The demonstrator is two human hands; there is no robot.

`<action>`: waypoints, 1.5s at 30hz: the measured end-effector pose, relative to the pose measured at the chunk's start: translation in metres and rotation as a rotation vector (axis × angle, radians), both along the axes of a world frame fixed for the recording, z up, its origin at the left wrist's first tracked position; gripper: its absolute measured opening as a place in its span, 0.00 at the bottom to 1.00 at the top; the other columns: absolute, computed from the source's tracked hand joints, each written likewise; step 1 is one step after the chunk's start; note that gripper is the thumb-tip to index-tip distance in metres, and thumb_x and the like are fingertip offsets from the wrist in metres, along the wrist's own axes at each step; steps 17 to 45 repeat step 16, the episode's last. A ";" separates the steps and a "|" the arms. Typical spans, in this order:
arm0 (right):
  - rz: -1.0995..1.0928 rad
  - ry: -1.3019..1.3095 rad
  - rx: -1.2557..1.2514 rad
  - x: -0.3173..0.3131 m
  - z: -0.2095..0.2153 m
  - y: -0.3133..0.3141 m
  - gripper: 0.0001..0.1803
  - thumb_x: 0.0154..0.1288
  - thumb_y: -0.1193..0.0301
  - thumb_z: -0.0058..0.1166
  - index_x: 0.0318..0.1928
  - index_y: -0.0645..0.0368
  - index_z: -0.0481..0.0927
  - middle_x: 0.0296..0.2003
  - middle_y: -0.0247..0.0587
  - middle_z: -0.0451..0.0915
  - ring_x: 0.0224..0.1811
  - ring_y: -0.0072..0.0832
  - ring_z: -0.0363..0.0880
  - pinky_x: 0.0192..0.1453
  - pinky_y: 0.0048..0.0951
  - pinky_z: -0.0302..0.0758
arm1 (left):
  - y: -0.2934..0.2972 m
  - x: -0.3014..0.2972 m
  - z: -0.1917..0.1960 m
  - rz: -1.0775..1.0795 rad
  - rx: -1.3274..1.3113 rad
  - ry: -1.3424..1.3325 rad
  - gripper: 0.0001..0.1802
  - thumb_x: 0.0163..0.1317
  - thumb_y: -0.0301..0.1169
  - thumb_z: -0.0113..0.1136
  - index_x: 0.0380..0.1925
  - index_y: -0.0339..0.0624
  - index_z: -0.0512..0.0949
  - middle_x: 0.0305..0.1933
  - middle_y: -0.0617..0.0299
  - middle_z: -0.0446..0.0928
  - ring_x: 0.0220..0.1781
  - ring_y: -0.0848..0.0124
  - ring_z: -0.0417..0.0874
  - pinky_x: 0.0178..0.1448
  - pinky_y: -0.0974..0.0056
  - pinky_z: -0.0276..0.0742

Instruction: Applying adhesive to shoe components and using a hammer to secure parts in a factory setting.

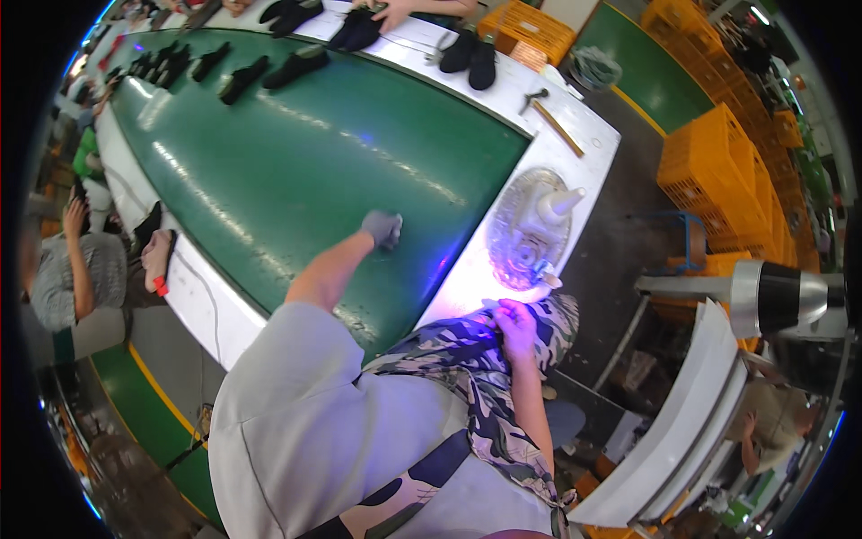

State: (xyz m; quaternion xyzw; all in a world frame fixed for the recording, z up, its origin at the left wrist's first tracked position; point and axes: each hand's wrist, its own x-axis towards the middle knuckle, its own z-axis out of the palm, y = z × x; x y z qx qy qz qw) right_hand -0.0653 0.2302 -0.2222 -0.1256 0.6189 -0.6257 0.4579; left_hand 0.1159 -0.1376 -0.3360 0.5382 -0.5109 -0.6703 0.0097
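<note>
Factory line: a long green conveyor belt [296, 171] with a white edge [575, 135] runs away from us, orange crates [718, 162] stacked on the right, other workers seated along the left side.

Our left hand [384, 228], in a grey glove, reaches out over the belt, fingers curled together. We cannot tell whether it is clamped on anything; nothing clearly shows in it. It sits on or just above the bare green surface, well apart from the nearest shoes.

Our right hand [515, 325] rests low at our lap, against the camouflage apron [467, 359], fingers bent around a small item lit by a bluish-violet glow. Too small and washed out to name. Grip looks closed but light.

Just beyond the right hand, on the white edge, is a round metal fan-like guard [525, 229] with a white knob [561, 203].

Farther out: black shoes [269, 72] lie in a loose row on the belt's far end, one pair [471, 54] on the white edge by another person's hand [392, 13]. A hammer [533, 97] and a wooden stick [558, 128] lie near the belt's corner.

To do this well, we judge: keep the left reach short and flat to the belt, stay clear of the round guard, keep the right hand's item steady.
</note>
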 end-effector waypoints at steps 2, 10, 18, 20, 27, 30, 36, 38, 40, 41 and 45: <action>-0.011 -0.020 -0.038 0.002 0.000 0.001 0.16 0.64 0.79 0.56 0.52 0.66 0.73 0.34 0.36 0.77 0.30 0.23 0.78 0.37 0.23 0.78 | 0.040 0.058 -0.009 0.094 -0.099 0.035 0.15 0.64 0.37 0.55 0.23 0.39 0.77 0.21 0.58 0.78 0.19 0.66 0.81 0.22 0.59 0.78; -0.007 -0.019 -0.087 0.002 0.000 0.013 0.17 0.62 0.79 0.56 0.52 0.66 0.73 0.34 0.38 0.78 0.30 0.24 0.78 0.37 0.24 0.78 | 0.124 0.063 0.041 -0.020 -0.275 -0.334 0.13 0.63 0.38 0.57 0.32 0.38 0.78 0.22 0.60 0.76 0.20 0.68 0.80 0.24 0.63 0.76; -0.077 -0.048 -0.171 0.001 -0.001 0.023 0.16 0.62 0.79 0.56 0.51 0.66 0.74 0.32 0.38 0.78 0.28 0.24 0.77 0.36 0.25 0.77 | 0.098 0.037 0.041 -0.814 -0.754 -0.491 0.22 0.60 0.48 0.58 0.46 0.46 0.82 0.41 0.48 0.84 0.41 0.58 0.87 0.49 0.51 0.80; -0.077 -0.048 -0.171 0.001 -0.001 0.023 0.16 0.62 0.79 0.56 0.51 0.66 0.74 0.32 0.38 0.78 0.28 0.24 0.77 0.36 0.25 0.77 | 0.098 0.037 0.041 -0.814 -0.754 -0.491 0.22 0.60 0.48 0.58 0.46 0.46 0.82 0.41 0.48 0.84 0.41 0.58 0.87 0.49 0.51 0.80; -0.077 -0.048 -0.171 0.001 -0.001 0.023 0.16 0.62 0.79 0.56 0.51 0.66 0.74 0.32 0.38 0.78 0.28 0.24 0.77 0.36 0.25 0.77 | 0.098 0.037 0.041 -0.814 -0.754 -0.491 0.22 0.60 0.48 0.58 0.46 0.46 0.82 0.41 0.48 0.84 0.41 0.58 0.87 0.49 0.51 0.80; -0.077 -0.048 -0.171 0.001 -0.001 0.023 0.16 0.62 0.79 0.56 0.51 0.66 0.74 0.32 0.38 0.78 0.28 0.24 0.77 0.36 0.25 0.77 | 0.098 0.037 0.041 -0.814 -0.754 -0.491 0.22 0.60 0.48 0.58 0.46 0.46 0.82 0.41 0.48 0.84 0.41 0.58 0.87 0.49 0.51 0.80; -0.077 -0.048 -0.171 0.001 -0.001 0.023 0.16 0.62 0.79 0.56 0.51 0.66 0.74 0.32 0.38 0.78 0.28 0.24 0.77 0.36 0.25 0.77 | 0.098 0.037 0.041 -0.814 -0.754 -0.491 0.22 0.60 0.48 0.58 0.46 0.46 0.82 0.41 0.48 0.84 0.41 0.58 0.87 0.49 0.51 0.80; -0.077 -0.048 -0.171 0.001 -0.001 0.023 0.16 0.62 0.79 0.56 0.51 0.66 0.74 0.32 0.38 0.78 0.28 0.24 0.77 0.36 0.25 0.77 | 0.098 0.037 0.041 -0.814 -0.754 -0.491 0.22 0.60 0.48 0.58 0.46 0.46 0.82 0.41 0.48 0.84 0.41 0.58 0.87 0.49 0.51 0.80; -0.077 -0.048 -0.171 0.001 -0.001 0.023 0.16 0.62 0.79 0.56 0.51 0.66 0.74 0.32 0.38 0.78 0.28 0.24 0.77 0.36 0.25 0.77 | 0.098 0.037 0.041 -0.814 -0.754 -0.491 0.22 0.60 0.48 0.58 0.46 0.46 0.82 0.41 0.48 0.84 0.41 0.58 0.87 0.49 0.51 0.80; -0.077 -0.048 -0.171 0.001 -0.001 0.023 0.16 0.62 0.79 0.56 0.51 0.66 0.74 0.32 0.38 0.78 0.28 0.24 0.77 0.36 0.25 0.77 | 0.098 0.037 0.041 -0.814 -0.754 -0.491 0.22 0.60 0.48 0.58 0.46 0.46 0.82 0.41 0.48 0.84 0.41 0.58 0.87 0.49 0.51 0.80; -0.077 -0.048 -0.171 0.001 -0.001 0.023 0.16 0.62 0.79 0.56 0.51 0.66 0.74 0.32 0.38 0.78 0.28 0.24 0.77 0.36 0.25 0.77 | 0.098 0.037 0.041 -0.814 -0.754 -0.491 0.22 0.60 0.48 0.58 0.46 0.46 0.82 0.41 0.48 0.84 0.41 0.58 0.87 0.49 0.51 0.80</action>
